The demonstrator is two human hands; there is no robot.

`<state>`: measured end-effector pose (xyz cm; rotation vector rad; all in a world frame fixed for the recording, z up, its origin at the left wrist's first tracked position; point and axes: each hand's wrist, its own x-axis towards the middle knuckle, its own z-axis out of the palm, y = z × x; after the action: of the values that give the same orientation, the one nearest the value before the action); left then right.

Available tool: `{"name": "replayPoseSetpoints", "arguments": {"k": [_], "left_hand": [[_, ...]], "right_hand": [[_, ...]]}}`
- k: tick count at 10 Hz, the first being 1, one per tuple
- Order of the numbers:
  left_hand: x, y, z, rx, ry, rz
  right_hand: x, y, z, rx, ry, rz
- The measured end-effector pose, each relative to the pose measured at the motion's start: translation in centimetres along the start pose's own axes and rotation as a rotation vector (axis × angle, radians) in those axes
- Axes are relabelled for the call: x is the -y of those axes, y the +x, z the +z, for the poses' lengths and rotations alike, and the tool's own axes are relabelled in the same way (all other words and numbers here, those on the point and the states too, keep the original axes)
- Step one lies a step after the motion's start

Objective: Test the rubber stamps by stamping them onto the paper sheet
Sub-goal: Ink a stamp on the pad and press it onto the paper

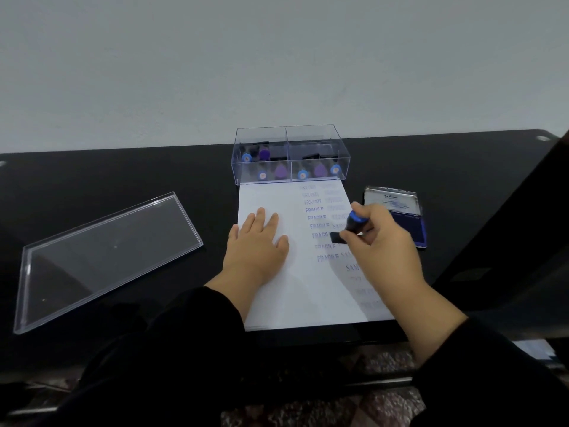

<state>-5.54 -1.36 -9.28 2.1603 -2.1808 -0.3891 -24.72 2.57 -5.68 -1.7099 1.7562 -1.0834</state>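
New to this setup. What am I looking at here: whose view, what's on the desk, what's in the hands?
There is no robot: this single picture comes from a camera worn on a person's head, looking down at their own two hands over a black table. The left hand lies flat on a paper sheet, holding it steady. The right hand grips a rubber stamp with a blue handle, tilted, at the sheet among purple prints, some reading FRAGILE. Behind the sheet stands a clear box with more stamps inside. Its clear lid lies to the left. An open ink pad sits on the right.
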Motion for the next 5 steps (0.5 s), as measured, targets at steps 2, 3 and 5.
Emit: {"name": "replayPoseSetpoints", "arguments": {"k": [2, 3, 5], "left_hand": [[0.06, 0.11, 0.08, 0.004, 0.017, 0.001], [0.06, 0.14, 0.11, 0.006, 0.021, -0.001], [-0.09, -0.03, -0.07, 0.005, 0.008, -0.001]], "right_hand": [[-0.48, 0.47, -0.84, -0.050, 0.064, 0.031], [-0.46, 0.47, -0.84, -0.053, 0.072, 0.034], [-0.12, 0.21, -0.88, -0.023, 0.060, 0.029]]}}
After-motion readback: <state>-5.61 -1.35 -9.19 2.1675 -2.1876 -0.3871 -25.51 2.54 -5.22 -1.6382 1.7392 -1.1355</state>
